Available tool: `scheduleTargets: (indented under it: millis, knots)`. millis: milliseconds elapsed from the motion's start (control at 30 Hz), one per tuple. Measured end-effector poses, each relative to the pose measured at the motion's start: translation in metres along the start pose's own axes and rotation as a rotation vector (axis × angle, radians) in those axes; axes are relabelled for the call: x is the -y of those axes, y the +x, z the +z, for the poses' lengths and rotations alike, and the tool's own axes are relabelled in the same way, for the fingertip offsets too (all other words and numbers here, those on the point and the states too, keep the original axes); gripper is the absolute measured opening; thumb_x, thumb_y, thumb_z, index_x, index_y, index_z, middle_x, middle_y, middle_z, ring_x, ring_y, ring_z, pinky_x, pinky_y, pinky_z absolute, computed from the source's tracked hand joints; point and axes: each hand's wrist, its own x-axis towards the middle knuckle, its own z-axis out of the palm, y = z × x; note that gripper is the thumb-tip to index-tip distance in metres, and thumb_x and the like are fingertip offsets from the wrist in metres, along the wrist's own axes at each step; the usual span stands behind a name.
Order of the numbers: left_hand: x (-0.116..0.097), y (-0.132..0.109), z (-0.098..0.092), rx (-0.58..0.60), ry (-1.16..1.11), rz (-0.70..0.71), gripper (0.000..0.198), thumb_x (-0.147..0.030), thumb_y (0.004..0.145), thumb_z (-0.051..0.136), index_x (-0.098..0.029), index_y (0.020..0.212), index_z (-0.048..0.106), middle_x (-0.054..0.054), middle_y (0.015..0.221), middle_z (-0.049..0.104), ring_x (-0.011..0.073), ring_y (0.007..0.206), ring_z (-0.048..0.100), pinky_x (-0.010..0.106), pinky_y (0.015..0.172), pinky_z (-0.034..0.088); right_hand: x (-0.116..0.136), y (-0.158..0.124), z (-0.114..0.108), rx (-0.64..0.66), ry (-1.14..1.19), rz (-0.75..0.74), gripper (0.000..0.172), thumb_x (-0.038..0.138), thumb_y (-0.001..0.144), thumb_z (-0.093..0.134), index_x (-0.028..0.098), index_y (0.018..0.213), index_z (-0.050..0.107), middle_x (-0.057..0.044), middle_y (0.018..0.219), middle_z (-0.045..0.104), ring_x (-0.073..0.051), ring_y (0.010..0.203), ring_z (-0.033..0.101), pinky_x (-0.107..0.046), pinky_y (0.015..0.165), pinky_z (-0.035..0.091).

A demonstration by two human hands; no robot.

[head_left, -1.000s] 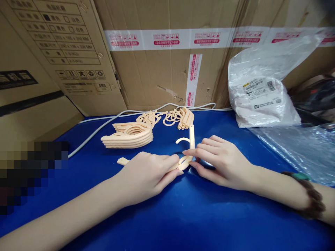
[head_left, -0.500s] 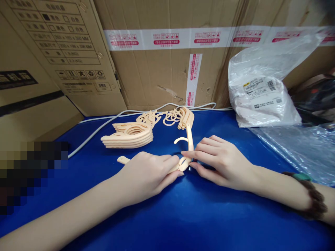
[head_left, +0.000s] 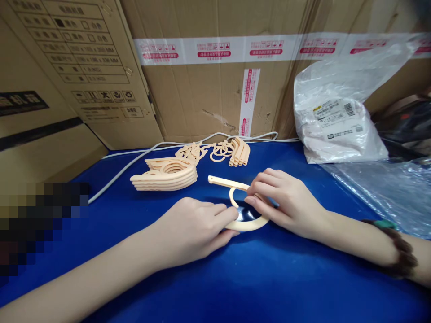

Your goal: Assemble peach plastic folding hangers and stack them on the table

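A cream plastic folding clothes hanger [head_left: 251,225] is between my two hands, above the blue tabletop. My left hand [head_left: 198,224] is closed on its left side, thumb below and fingers above, hiding that end. My right hand [head_left: 289,202] pinches its right side, where the curved lower piece meets a straight arm. That arm points left and away from me, with a small hole at its tip and a curved hook piece below it. Beyond my left hand lies a neat stack of matching folded hangers [head_left: 168,183].
Loose cream hooks [head_left: 191,152] and a row of cream hanger arms [head_left: 239,154] lie farther back. A white cable [head_left: 134,154] runs along the rear edge before cardboard boxes [head_left: 215,89]. At right are a white plastic parcel bag [head_left: 340,130] and clear plastic film [head_left: 387,197].
The hanger's straight arm has swung from pointing away from me to pointing left. My right hand has shifted its grip along the right side, and the curved lower piece shows more fully.
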Motion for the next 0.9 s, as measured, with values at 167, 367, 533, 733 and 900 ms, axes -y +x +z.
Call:
scheduleTargets:
  millis: [167, 367, 533, 733, 900]
  knots:
    - [0.002, 0.001, 0.001, 0.01, -0.003, -0.019, 0.019, -0.03, 0.097, 0.041, -0.019, 0.093, 0.056, -0.001, 0.08, 0.066, 0.0146, 0.065, 0.064, 0.026, 0.054, 0.039, -0.002, 0.002, 0.0, 0.009, -0.056, 0.047, 0.027, 0.031, 0.097, 0.044, 0.018, 0.08, 0.061, -0.004, 0.076, 0.061, -0.017, 0.071, 0.048, -0.032, 0.067, 0.034]
    - [0.004, 0.002, 0.002, -0.003, 0.004, -0.031, 0.023, -0.031, 0.098, 0.038, -0.019, 0.09, 0.056, -0.001, 0.082, 0.064, 0.0134, 0.072, 0.062, 0.025, 0.057, 0.039, -0.008, 0.001, 0.004, 0.045, -0.089, 0.122, 0.024, 0.029, 0.094, 0.049, 0.018, 0.076, 0.059, -0.004, 0.077, 0.06, -0.017, 0.073, 0.05, -0.031, 0.068, 0.036]
    - [0.006, 0.002, 0.002, -0.023, 0.049, -0.033, 0.021, -0.027, 0.097, 0.038, -0.019, 0.094, 0.057, 0.0, 0.085, 0.059, 0.0142, 0.074, 0.057, 0.027, 0.055, 0.036, -0.012, 0.002, 0.007, 0.049, -0.083, 0.165, 0.015, 0.026, 0.09, 0.055, 0.019, 0.078, 0.061, -0.004, 0.079, 0.06, -0.018, 0.074, 0.051, -0.03, 0.067, 0.039]
    - [0.007, 0.002, 0.0, 0.058, -0.018, -0.045, 0.017, -0.02, 0.091, 0.04, -0.019, 0.096, 0.056, 0.003, 0.098, 0.056, 0.0159, 0.084, 0.054, 0.027, 0.058, 0.037, -0.012, 0.002, 0.008, 0.03, -0.073, 0.228, 0.006, 0.02, 0.084, 0.06, 0.019, 0.082, 0.055, -0.002, 0.079, 0.06, -0.018, 0.074, 0.054, -0.029, 0.064, 0.041]
    - [0.008, 0.001, 0.0, 0.068, -0.028, -0.041, 0.02, -0.018, 0.091, 0.04, -0.019, 0.102, 0.057, 0.004, 0.1, 0.057, 0.0166, 0.086, 0.053, 0.027, 0.061, 0.039, -0.017, 0.0, 0.01, 0.008, -0.05, 0.188, 0.018, 0.014, 0.085, 0.055, 0.018, 0.103, 0.057, -0.005, 0.091, 0.064, -0.019, 0.081, 0.059, -0.031, 0.07, 0.046]
